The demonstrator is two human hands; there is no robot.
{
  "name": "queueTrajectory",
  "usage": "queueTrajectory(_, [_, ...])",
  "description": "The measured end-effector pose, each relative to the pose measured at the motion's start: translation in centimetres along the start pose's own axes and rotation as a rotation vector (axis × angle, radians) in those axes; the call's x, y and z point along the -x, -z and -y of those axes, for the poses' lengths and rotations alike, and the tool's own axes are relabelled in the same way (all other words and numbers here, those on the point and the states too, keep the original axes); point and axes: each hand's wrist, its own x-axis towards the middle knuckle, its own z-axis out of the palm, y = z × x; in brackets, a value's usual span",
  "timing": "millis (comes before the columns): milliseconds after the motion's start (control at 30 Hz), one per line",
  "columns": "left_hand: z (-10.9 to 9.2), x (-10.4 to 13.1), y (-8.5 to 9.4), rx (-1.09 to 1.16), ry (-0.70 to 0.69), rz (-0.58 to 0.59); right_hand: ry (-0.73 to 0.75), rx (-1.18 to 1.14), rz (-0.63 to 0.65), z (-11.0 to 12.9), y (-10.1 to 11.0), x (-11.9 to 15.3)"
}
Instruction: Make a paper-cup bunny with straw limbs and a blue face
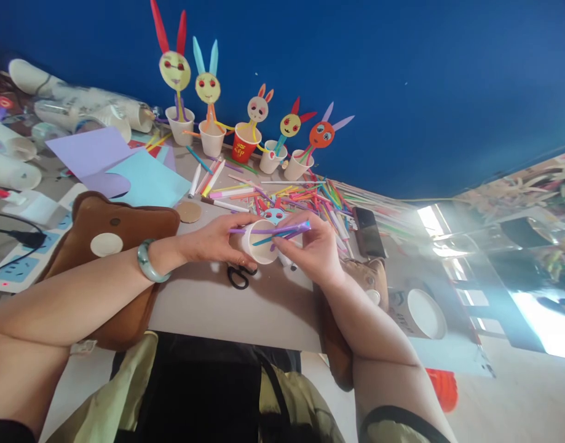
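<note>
My left hand (pixel 222 239) is wrapped around the side of a white paper cup (pixel 259 253), its mouth tipped toward me. At the cup's right side, my right hand (pixel 312 249) pinches thin purple and blue pipe cleaners (pixel 289 232); their ends reach across and into the cup's mouth. Just behind the cup shows a light-blue round paper face (pixel 273 214), partly hidden by my hands. Under the cup and my left fingers lie black-handled scissors (pixel 238 277), their blades hidden.
Along the blue wall stand several paper-cup rabbit figures (pixel 212 136). Behind my hands are scattered markers and coloured sticks (pixel 310 198). Purple and blue paper (pixel 144 178), a brown cushion (pixel 120 215) and a power strip (pixel 28 261) lie left; a phone (pixel 369 232) and a tape roll (pixel 425 314) lie right.
</note>
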Motion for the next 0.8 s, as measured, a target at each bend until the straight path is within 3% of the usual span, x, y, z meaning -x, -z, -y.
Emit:
queueTrajectory(300, [-0.2, 0.0, -0.5, 0.020, 0.023, 0.006, 0.179, 0.244, -0.081, 1.7, -1.0, 1.2])
queueTrajectory(433, [-0.5, 0.1, -0.8, 0.053, 0.031, -0.006, 0.182, 0.312, -0.073, 2.3, -1.2, 1.4])
queueTrajectory(800, [-1.0, 0.0, -0.8, 0.195, 0.084, -0.041, 0.158, 0.207, -0.158, 0.8, -1.3, 1.2])
